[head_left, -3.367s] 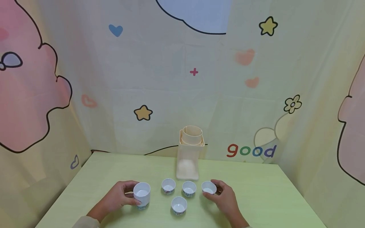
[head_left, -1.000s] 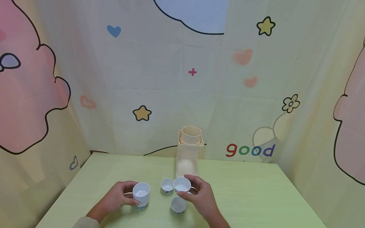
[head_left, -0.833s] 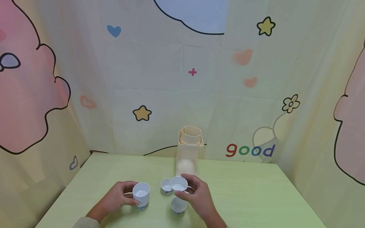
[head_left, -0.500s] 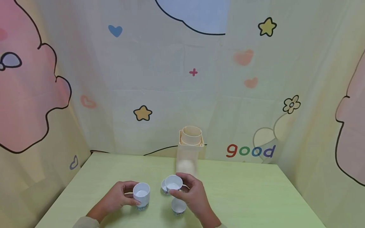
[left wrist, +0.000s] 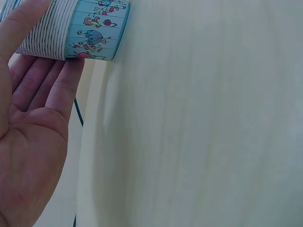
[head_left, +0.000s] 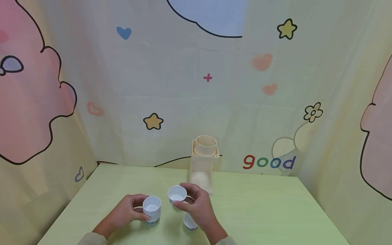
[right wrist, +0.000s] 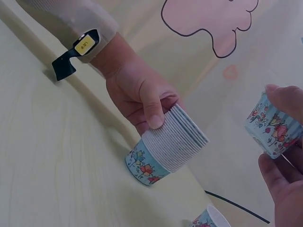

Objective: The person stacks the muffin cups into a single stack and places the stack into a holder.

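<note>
My left hand (head_left: 130, 209) grips an upright stack of nested paper cups (head_left: 152, 209), white inside with a blue floral print low on the outside. The left wrist view shows its many ridged rims, held by thumb and fingers. My right hand (head_left: 199, 204) pinches a floral paper cup (right wrist: 274, 125) between thumb and fingers, raised above the table to the right of the stack. Whether another cup is nested with it I cannot tell. Below my right hand stands another paper cup (head_left: 190, 223), partly covered by that hand. A cup behind the raised one is mostly hidden.
A beige plastic cup dispenser (head_left: 202, 163) with a round open top stands at the back of the pale green table (head_left: 260, 211). Behind the table hangs a printed curtain (head_left: 171, 78).
My right hand has carried its cup leftward, from the right end of the cups to near the stack. The two right-hand cup spots no longer show cups. My left hand stays put.
</note>
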A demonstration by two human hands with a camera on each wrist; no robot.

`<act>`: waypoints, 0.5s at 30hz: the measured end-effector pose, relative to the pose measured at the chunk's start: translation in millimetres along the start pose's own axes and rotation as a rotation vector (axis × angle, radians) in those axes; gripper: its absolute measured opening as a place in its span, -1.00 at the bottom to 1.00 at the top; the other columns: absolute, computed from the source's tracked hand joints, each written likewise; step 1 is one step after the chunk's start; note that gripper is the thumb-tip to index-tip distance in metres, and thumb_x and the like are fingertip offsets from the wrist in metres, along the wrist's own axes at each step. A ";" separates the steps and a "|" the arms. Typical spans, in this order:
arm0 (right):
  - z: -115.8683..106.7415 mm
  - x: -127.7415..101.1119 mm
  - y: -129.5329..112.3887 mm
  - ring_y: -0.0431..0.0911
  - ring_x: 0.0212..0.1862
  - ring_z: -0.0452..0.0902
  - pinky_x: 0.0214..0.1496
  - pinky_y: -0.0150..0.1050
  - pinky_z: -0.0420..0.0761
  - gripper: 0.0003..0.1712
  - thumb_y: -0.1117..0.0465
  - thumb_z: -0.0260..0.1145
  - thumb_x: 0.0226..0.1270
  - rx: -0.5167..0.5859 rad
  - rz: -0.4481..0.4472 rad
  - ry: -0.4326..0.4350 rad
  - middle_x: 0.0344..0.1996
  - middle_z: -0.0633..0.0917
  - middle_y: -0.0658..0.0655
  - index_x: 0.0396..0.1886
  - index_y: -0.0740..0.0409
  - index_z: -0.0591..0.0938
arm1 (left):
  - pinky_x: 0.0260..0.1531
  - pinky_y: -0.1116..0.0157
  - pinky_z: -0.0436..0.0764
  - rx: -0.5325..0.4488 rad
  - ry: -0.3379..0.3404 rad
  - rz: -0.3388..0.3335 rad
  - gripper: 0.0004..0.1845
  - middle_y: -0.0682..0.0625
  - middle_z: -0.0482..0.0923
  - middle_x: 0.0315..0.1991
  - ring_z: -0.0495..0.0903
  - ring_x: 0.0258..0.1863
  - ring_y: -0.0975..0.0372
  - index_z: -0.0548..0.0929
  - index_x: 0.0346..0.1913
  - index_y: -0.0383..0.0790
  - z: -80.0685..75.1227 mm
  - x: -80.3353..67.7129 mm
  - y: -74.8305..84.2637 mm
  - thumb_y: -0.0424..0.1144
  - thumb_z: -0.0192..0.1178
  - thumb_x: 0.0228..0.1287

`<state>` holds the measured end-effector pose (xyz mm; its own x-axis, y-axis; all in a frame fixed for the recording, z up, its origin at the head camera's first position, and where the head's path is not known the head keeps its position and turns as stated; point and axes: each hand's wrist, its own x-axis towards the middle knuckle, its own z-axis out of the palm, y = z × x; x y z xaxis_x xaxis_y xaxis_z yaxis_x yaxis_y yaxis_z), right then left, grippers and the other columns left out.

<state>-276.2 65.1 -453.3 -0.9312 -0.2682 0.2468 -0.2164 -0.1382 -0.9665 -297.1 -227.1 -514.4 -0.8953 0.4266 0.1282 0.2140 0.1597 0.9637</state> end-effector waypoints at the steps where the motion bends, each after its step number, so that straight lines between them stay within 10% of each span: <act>1: 1.7 0.6 -0.4 -0.17 -0.05 0.66 -0.02 -0.44 0.71 -0.29 0.42 0.63 0.02 -0.001 -0.001 -0.004 0.08 0.69 0.39 0.20 0.47 0.55 | 0.08 0.33 0.72 -0.001 0.001 0.002 -0.27 -0.36 0.63 0.15 0.70 0.04 0.23 0.57 0.23 -0.51 0.2 -0.1 -0.1 -0.31 0.62 -0.02; 15: 18.8 10.1 4.9 -0.16 -0.04 0.68 0.02 -0.40 0.73 -0.28 0.36 0.66 0.02 0.026 0.010 -0.028 0.06 0.71 0.31 0.20 0.42 0.57 | 0.10 0.29 0.72 -0.001 0.001 -0.024 -0.27 -0.30 0.65 0.16 0.70 0.06 0.22 0.57 0.25 -0.47 -0.4 -0.5 4.1 -0.29 0.62 0.00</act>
<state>-281.2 43.8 -454.2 -0.9247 -0.2959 0.2396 -0.1994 -0.1596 -0.9668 -296.0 -227.0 -510.4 -0.9006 0.4217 0.1050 0.1917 0.1688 0.9668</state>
